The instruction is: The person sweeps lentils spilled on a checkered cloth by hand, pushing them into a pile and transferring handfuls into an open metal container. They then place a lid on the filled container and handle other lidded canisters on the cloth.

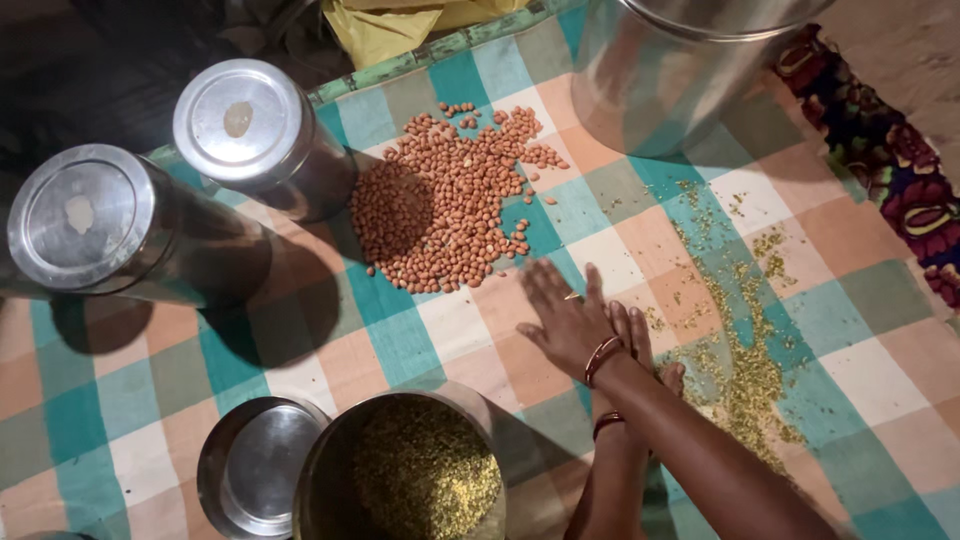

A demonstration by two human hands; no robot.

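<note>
dim room, checked cloth (140,400) spread over the floor.

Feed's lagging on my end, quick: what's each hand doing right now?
Right hand: open, flat on the checked cloth, holding nothing.
Left hand: mostly hidden under the right; fingers look straight, nothing visibly held.

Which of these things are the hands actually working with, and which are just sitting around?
In use:
hands, flat on the checked cloth
small greenish grains beside them
open pot of grains

Lying about:
peanut pile
two lidded steel canisters
loose lid
big steel vessel
</note>
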